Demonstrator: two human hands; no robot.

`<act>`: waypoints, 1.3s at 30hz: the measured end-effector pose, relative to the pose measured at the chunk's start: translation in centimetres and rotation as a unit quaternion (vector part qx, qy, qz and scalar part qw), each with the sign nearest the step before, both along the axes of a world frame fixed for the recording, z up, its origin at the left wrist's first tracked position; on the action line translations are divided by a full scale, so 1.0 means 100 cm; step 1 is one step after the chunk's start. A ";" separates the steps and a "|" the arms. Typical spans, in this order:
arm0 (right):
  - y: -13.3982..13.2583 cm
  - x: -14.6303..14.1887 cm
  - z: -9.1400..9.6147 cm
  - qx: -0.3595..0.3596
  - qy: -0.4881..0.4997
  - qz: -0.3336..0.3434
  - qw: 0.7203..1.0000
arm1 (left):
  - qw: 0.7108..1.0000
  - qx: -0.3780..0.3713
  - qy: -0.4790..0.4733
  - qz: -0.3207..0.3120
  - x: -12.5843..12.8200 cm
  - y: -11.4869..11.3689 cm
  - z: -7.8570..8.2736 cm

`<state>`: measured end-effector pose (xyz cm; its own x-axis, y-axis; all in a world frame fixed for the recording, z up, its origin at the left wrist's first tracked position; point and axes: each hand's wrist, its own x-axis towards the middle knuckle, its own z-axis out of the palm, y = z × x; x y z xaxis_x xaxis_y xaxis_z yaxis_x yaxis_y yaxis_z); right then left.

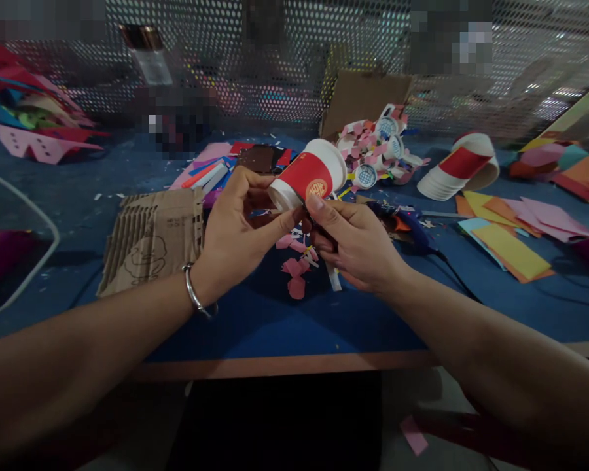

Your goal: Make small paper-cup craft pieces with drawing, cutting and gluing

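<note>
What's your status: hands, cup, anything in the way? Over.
Left hand holding paper cup; right hand at it. Cup tilted, above table. Pink paper scraps close by.

Well right of the corrugated cardboard (150, 242) lie coloured paper sheets (514, 251); behind it rises a perforated metal screen (294, 69).

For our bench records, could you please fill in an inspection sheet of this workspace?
Surface: blue tabletop, littered with small scraps.
Job's things: red-and-white paper cup, held tilted above the table.
Clutter: corrugated cardboard at left; coloured paper sheets at right.
Hands: left hand grips the cup; right hand has its thumb at the cup, fingers partly hidden.
Cables: pale cable at left; dark cord at right.
Surroundings: perforated screen behind.
</note>
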<state>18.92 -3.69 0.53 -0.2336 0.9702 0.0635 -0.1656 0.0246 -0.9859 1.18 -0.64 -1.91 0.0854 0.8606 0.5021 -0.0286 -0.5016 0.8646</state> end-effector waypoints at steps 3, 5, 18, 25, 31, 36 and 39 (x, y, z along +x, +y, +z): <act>-0.001 -0.001 0.001 0.009 -0.006 -0.015 1.000 | 1.000 0.002 -0.004 0.006 0.002 -0.003 -0.001; -0.001 -0.001 0.001 0.017 -0.009 -0.021 1.000 | 1.000 -0.004 -0.011 -0.006 0.002 -0.004 -0.002; 0.001 0.003 0.000 0.046 -0.033 -0.019 0.998 | 0.994 -0.047 -0.087 -0.037 0.008 -0.011 0.000; -0.001 0.004 -0.002 0.084 -0.060 -0.028 0.994 | 0.999 0.020 -0.034 0.000 0.002 -0.009 0.001; -0.001 0.005 -0.003 0.102 -0.067 -0.030 0.992 | 0.999 0.042 -0.008 0.012 0.000 -0.011 0.004; -0.001 0.005 -0.002 0.119 -0.076 -0.037 0.989 | 1.000 0.027 0.002 0.012 0.001 -0.014 0.007; -0.001 0.005 -0.003 0.127 -0.073 -0.038 0.988 | 1.000 0.028 0.006 0.009 0.002 -0.013 0.006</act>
